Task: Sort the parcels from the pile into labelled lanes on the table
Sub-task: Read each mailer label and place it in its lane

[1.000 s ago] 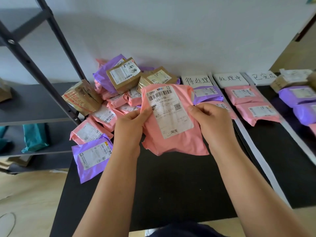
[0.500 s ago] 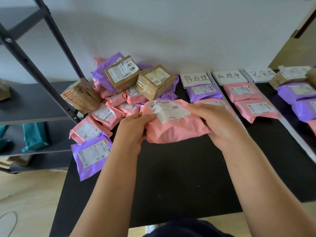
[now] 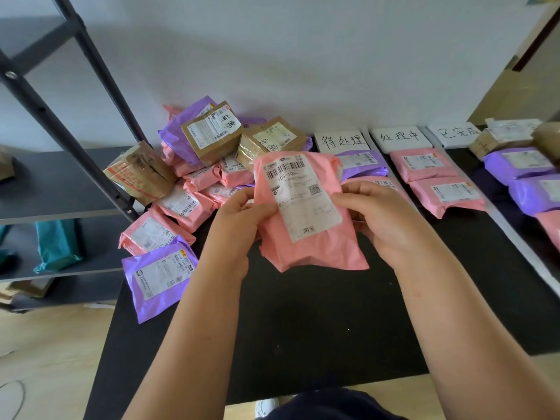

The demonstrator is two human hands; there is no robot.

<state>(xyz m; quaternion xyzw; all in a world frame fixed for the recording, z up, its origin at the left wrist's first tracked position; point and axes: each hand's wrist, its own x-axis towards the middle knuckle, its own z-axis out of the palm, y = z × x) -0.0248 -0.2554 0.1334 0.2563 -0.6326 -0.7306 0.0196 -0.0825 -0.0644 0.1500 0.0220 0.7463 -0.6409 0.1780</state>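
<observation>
the pink parcel (image 3: 309,250) is up off the bench (image 3: 303,334), held between both hands above its middle. the left hand (image 3: 239,216) pinches its left edge and the right hand (image 3: 385,216) pinches its right edge, thumbs on the front. the fingers behind it are hidden. its long axis runs near to far, tipped up so the shipping label (image 3: 303,201) faces the person.

the pile (image 3: 194,183) lies to the far left of the hands. the lanes lie to the far right, each headed by a handwritten card: first card (image 3: 342,140), second card (image 3: 399,136), third card (image 3: 454,133). so any placing move goes rightward and away, and the right hand is the nearer one to the lanes.

the held parcel covers part of the first lane, so how full that lane is i cannot tell. the third card is cut off by a brown box (image 3: 485,144). the small print on the label is too blurred to read, so which lane it calls for is not clear.
</observation>
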